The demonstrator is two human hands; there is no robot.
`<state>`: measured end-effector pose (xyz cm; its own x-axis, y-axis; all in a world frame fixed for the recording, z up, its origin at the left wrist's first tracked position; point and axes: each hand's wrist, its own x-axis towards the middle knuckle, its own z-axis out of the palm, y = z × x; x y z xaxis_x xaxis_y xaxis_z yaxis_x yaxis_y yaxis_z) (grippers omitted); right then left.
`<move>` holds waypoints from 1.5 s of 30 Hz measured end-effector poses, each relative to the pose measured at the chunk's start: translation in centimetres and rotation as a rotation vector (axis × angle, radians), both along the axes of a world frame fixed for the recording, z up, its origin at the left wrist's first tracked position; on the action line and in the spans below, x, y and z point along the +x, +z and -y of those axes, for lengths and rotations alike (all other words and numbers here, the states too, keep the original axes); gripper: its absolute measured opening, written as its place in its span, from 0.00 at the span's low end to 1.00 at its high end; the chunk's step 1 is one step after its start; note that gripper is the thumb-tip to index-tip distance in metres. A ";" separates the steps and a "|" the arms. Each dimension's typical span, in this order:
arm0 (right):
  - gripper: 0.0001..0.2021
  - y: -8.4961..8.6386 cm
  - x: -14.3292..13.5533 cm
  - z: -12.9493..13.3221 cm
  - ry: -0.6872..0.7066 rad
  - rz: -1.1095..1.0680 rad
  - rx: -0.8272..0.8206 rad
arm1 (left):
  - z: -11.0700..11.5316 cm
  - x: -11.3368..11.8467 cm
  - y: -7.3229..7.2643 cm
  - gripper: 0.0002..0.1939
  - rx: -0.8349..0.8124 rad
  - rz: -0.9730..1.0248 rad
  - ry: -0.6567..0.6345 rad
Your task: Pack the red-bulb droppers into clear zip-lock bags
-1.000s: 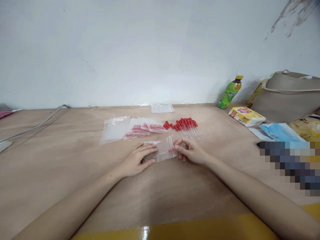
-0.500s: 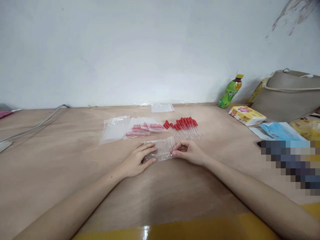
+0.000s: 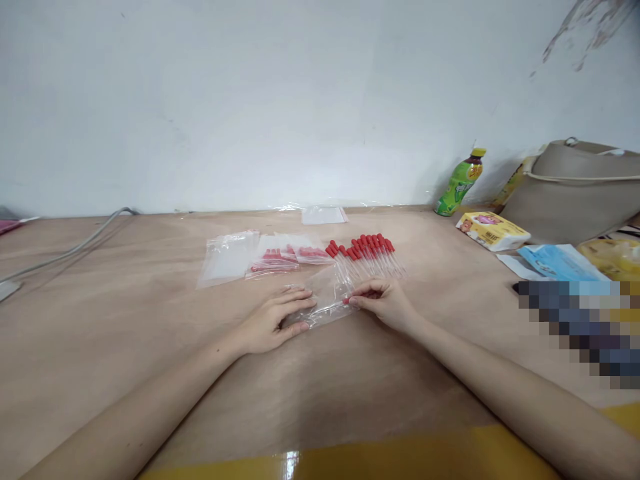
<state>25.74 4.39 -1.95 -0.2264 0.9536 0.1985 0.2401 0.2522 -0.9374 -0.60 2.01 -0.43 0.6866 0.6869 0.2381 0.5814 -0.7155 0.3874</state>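
A clear zip bag (image 3: 327, 293) lies slanted between my hands, just in front of the droppers. My left hand (image 3: 283, 317) grips its left end, with the fingers over the film and the thumb at the lower edge. My right hand (image 3: 383, 301) is closed in a pinch at the bag's right end, on a small red-ended piece that looks like a dropper; a red tip shows at the fingertips and the remainder is hidden. Behind lies a row of clear droppers with red bulbs (image 3: 373, 247). To their left are bags with red-ended pieces inside (image 3: 275, 257).
Flat bags (image 3: 227, 260) lie left of the filled ones, and a small stack of bags (image 3: 324, 215) lies by the wall. Rightward stand a green drink bottle (image 3: 460, 183), a yellow tissue pack (image 3: 493, 231), a blue mask (image 3: 563, 262) and a grey bag (image 3: 580, 193). A cable (image 3: 75, 250) runs at left.
The zip bag has tilted, its upper right corner now further back against the droppers. My right hand has shifted slightly, and the red tip shows more plainly. My left hand keeps its place.
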 end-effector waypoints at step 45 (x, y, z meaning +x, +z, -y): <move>0.07 1.9 1.6 -3.8 -0.220 0.510 0.277 | 0.4 0.4 0.5 0.08 -0.033 0.045 0.036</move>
<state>27.30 8.20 -0.05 -0.1618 0.9171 0.3642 0.7145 0.3635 -0.5978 -0.22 1.58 0.06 0.6501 0.7192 0.2450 0.5880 -0.6805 0.4373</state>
